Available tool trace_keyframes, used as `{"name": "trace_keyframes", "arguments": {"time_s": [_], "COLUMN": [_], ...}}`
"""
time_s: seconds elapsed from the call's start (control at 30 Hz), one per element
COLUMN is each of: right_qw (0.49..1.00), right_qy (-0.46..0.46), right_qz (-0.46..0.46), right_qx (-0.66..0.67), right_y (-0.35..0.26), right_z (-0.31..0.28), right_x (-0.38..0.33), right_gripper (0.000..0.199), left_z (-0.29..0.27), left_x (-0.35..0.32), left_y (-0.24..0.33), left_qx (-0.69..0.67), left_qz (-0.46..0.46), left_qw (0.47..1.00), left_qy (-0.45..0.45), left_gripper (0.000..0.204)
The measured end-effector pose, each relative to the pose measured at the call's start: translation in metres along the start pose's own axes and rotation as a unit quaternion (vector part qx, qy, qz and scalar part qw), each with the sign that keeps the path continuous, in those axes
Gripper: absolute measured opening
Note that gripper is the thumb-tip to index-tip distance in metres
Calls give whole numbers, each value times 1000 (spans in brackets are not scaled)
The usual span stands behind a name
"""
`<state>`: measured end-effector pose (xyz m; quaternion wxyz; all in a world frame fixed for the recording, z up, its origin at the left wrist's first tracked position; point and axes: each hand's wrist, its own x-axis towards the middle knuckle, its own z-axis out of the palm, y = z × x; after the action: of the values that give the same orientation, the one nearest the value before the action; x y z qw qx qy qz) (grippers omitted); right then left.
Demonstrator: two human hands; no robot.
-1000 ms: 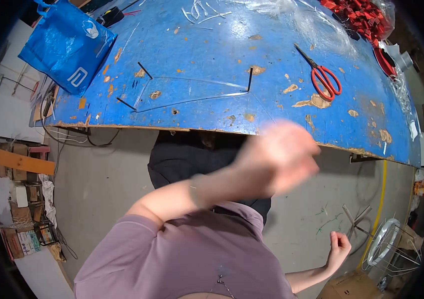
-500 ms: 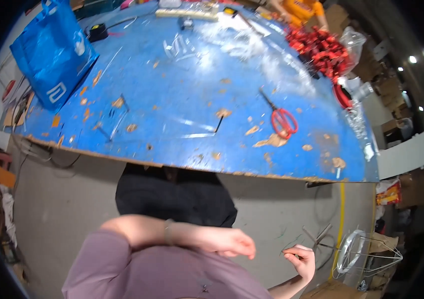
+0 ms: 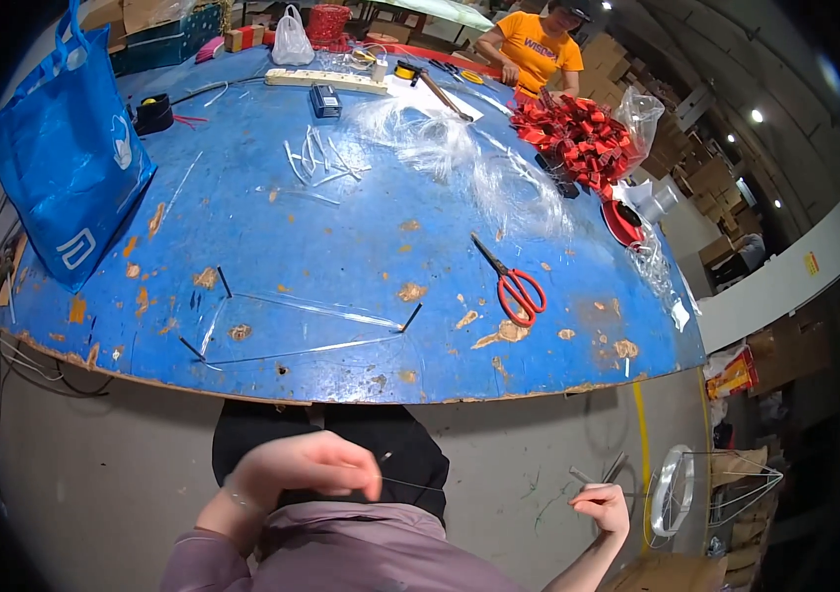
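Note:
My left hand (image 3: 316, 464) is in front of my lap with its fingers curled closed. A thin clear thread (image 3: 408, 483) runs from its fingertips toward the right and fades from sight. Farther right, my right hand (image 3: 604, 508) is pinched closed; whatever lies between its fingers is too small to make out. Beyond it, a wire stand carries a reel of pale line (image 3: 675, 491) near the floor. Ahead on the blue table (image 3: 341, 247), clear strands (image 3: 316, 347) stretch between several short black pegs (image 3: 412, 317). Red-handled scissors (image 3: 519, 294) lie right of them.
A blue bag (image 3: 70, 158) stands at the table's left. White strips (image 3: 321, 158), tangled clear fibre (image 3: 440, 138) and a power strip (image 3: 326, 81) lie farther back. A heap of red ribbon bows (image 3: 578, 143) sits right, near a co-worker in an orange shirt (image 3: 541, 54).
My left hand has moved left, away from my right hand, and a thin thread now shows at it. The view has tilted up, showing more of the table and the co-worker.

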<state>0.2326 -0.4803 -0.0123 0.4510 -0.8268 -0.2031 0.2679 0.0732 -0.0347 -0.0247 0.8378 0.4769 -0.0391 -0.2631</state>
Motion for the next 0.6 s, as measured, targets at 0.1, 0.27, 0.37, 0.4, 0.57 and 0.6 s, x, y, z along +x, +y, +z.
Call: {"name": "trace_keyframes", "arguments": {"time_s": [0.1, 0.27, 0.37, 0.4, 0.57, 0.6], "right_qw": [998, 984, 970, 968, 969, 971], "right_qy": [-45, -80, -91, -97, -79, -53], "right_qz": [-41, -124, -193, -196, -211, -208], "right_qx": [-6, -101, -120, -123, -103, -106], "right_y": [-39, -100, -131, -137, -179, -183], "right_z": [28, 72, 100, 107, 143, 147], "right_x": [23, 73, 116, 128, 185, 199], "right_gripper": [11, 8, 7, 8, 14, 15], "left_z": [-41, -94, -102, -107, -126, -129], "left_x": [-38, -93, -118, -121, -151, -148], "left_y": [-3, -21, -25, -26, -13, -5], "left_qx": [49, 94, 147, 145, -64, -125], "left_qz": [89, 190, 307, 302, 432, 431], "left_qw": [995, 966, 917, 918, 860, 845], "left_qy": [7, 151, 208, 213, 263, 290], "left_gripper": [17, 17, 22, 22, 28, 25]}}
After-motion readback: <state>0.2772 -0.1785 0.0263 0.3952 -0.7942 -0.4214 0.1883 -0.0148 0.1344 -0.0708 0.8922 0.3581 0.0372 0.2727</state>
